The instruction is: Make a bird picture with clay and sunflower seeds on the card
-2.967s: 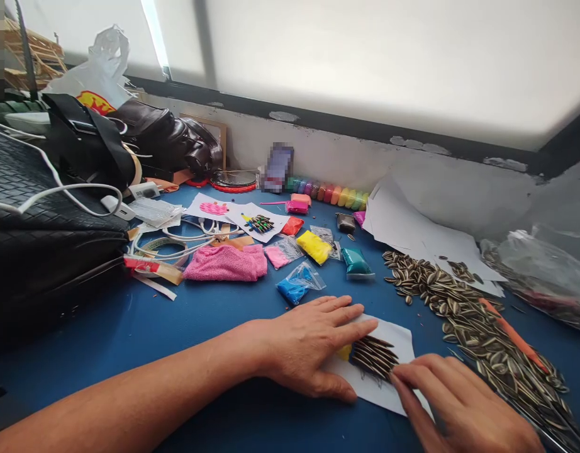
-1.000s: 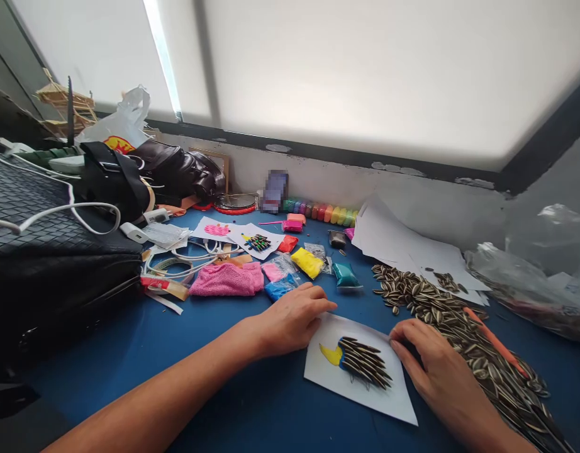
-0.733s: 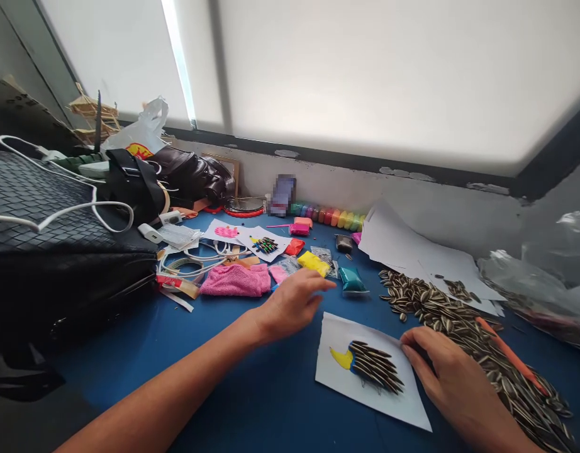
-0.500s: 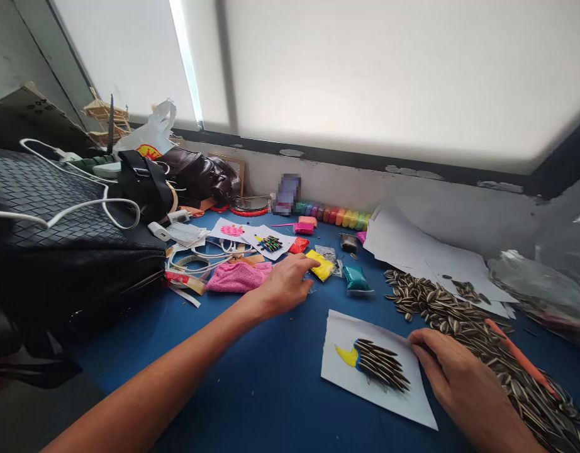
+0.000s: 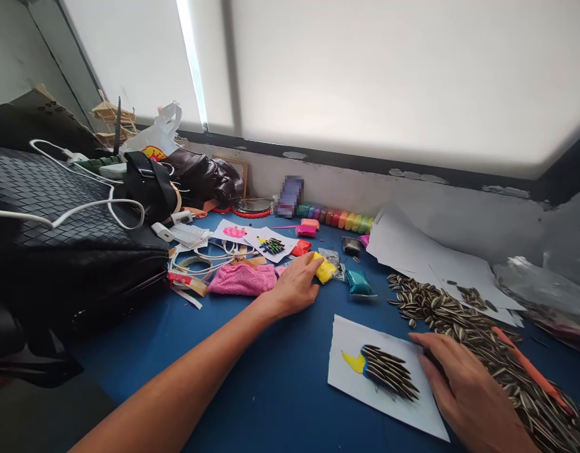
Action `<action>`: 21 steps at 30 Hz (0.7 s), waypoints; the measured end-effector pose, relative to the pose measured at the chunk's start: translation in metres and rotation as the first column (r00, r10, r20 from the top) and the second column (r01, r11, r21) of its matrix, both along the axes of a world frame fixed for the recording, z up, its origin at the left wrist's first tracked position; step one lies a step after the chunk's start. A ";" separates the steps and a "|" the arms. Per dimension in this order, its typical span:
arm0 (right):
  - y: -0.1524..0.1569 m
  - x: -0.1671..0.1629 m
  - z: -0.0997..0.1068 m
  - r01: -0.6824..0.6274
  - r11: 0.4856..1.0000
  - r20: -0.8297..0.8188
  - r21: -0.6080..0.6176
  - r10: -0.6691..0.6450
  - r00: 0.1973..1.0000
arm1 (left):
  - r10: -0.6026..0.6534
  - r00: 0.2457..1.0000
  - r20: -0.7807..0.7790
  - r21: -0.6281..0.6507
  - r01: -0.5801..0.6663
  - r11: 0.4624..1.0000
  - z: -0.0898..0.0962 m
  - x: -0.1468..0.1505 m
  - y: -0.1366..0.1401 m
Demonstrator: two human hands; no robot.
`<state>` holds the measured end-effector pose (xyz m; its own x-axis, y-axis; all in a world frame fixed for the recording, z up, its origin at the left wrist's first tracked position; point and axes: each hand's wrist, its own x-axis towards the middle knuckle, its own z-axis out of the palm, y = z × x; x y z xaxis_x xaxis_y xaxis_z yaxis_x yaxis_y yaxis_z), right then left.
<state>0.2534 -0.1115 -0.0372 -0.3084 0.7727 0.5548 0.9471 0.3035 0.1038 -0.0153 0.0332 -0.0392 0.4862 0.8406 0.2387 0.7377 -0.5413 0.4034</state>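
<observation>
My left hand (image 5: pixel 295 286) reaches forward over the blue table, fingertips at the near left edge of a yellow clay packet (image 5: pixel 326 271). Its thumb is apart from the fingers, and I see no firm grip. A teal packet (image 5: pixel 359 284) lies to the right of it. Nearer to me is a white paper (image 5: pixel 341 393) bearing a yellow clay shape (image 5: pixel 353 361), a strip of blue, and rows of striped sunflower seeds (image 5: pixel 391 374). My right hand (image 5: pixel 469 384) rests at this paper's right edge, fingers extended and thumb apart; some fingers are hidden.
Loose sunflower seeds (image 5: pixel 434 302) spread along the right, with an orange tool (image 5: pixel 530 368) among them. White sheets (image 5: pixel 407 245) lean behind. A pink cloth (image 5: pixel 243 279), two decorated papers, cables and a black bag (image 5: pixel 73 264) occupy the left. Colourful clay tubs (image 5: pixel 340 218) line the wall.
The view has shifted slightly. My left fingers have come in closer against the yellow packet's left edge. My right hand stays by the paper, its index finger a little less over the corner.
</observation>
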 end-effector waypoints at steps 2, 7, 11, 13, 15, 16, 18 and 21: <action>-0.001 0.002 -0.003 -0.003 0.999 0.026 0.037 0.002 1.000 | -0.001 1.000 0.004 0.013 0.001 1.000 -0.003 -0.003 0.002; -0.002 0.005 -0.008 -0.033 0.999 -0.024 0.000 0.033 0.999 | 0.007 1.000 -0.012 0.051 -0.007 0.999 -0.001 -0.011 0.005; -0.003 0.005 -0.009 0.002 0.999 -0.059 -0.051 -0.005 0.998 | -0.034 0.998 -0.043 0.087 0.038 0.996 0.004 -0.009 0.006; -0.003 0.004 -0.008 0.019 0.998 -0.067 -0.066 -0.023 0.997 | -0.083 0.995 -0.061 0.089 0.088 0.992 0.004 -0.004 0.007; -0.003 0.004 -0.008 0.020 0.997 -0.073 -0.078 -0.026 0.997 | -0.121 0.990 -0.067 0.076 0.126 0.989 0.003 0.000 0.009; -0.004 0.004 -0.007 0.017 0.997 -0.076 -0.078 -0.023 0.997 | -0.132 0.989 -0.064 0.068 0.136 0.988 0.002 0.001 0.011; -0.004 0.004 -0.006 0.006 0.997 -0.080 -0.080 -0.012 0.997 | -0.137 0.990 -0.041 0.051 0.139 0.989 0.003 0.001 0.013; -0.004 0.003 -0.006 0.003 0.997 -0.078 -0.081 -0.010 0.997 | -0.134 0.990 0.045 0.032 0.133 0.991 0.011 -0.003 0.011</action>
<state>0.2567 -0.1159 -0.0428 -0.2612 0.8178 0.5128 0.9534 0.3017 0.0044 -0.0186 0.0440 -0.0282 0.5813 0.7614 0.2870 0.6386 -0.6455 0.4190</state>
